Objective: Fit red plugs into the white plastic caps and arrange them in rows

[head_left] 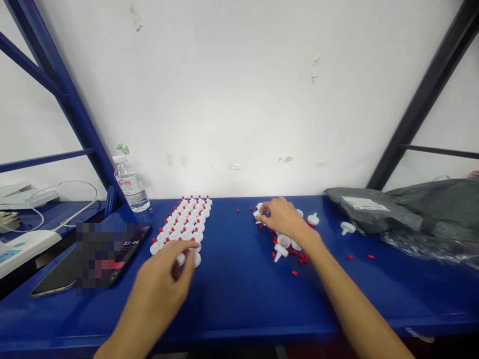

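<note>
On the left of the blue table stand rows of white stemmed plastic discs (187, 227), many topped with small red caps. At the near end of these rows is my left hand (160, 279), its thumb and forefinger curled in a pinch at a white disc (197, 259); the fingers partly hide it. Over a loose pile on the right, my right hand (282, 217) pinches at a white stemmed disc (257, 214) on the pile's left side. Below this hand lie another stemmed disc (280, 252) and several loose red caps (303, 258).
A water bottle (131, 187) stands at the back left, near a phone (129, 254) and a power strip (30, 249). Dark plastic bags (374, 209) lie at the right. A single stemmed disc (348, 228) sits beside them. The white wall (239, 99) bounds the table's back.
</note>
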A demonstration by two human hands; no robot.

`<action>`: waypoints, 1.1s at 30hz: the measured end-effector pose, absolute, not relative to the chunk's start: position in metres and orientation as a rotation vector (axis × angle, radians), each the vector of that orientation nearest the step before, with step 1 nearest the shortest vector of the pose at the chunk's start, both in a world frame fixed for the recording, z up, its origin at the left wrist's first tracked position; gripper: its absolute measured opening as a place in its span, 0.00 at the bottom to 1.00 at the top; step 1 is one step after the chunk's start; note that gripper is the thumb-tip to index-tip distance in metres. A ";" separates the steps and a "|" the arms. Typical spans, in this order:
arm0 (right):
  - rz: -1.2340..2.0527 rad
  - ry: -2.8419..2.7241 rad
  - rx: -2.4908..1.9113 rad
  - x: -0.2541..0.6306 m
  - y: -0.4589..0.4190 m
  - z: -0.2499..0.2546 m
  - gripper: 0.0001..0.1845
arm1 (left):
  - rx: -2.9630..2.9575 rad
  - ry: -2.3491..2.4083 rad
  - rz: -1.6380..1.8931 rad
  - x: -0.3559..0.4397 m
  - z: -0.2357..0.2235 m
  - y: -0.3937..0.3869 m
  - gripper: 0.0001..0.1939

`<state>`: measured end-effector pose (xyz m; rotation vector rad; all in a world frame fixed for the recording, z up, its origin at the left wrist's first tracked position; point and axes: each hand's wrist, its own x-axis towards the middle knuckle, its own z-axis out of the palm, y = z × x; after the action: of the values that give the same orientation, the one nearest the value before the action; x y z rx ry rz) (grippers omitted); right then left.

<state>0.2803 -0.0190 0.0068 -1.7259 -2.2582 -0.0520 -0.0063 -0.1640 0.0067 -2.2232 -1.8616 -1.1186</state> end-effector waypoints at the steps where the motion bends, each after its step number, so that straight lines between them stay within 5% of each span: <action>1: -0.043 -2.273 -1.748 0.283 -0.018 0.007 0.17 | -2.345 -1.825 -1.075 0.010 0.009 -0.160 0.13; 9: -0.048 -2.297 -1.773 0.290 -0.020 0.013 0.16 | -2.718 -1.599 -0.299 0.112 0.013 -0.106 0.12; 22: 0.072 -1.985 -1.633 0.297 -0.017 0.020 0.13 | -2.730 -1.562 -0.422 0.137 -0.011 -0.051 0.13; 25: 0.145 -1.944 -1.597 0.294 -0.021 0.023 0.12 | -2.742 -1.566 -0.577 0.126 -0.002 -0.055 0.10; 33: 0.304 -1.929 -1.266 0.280 -0.025 0.023 0.15 | -2.718 -1.715 -1.658 0.069 0.042 -0.058 0.11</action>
<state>0.2802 -0.0252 0.0229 -1.2664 -1.9293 0.3035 0.0691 -0.0580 0.0420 -2.7180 -1.7152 -1.6575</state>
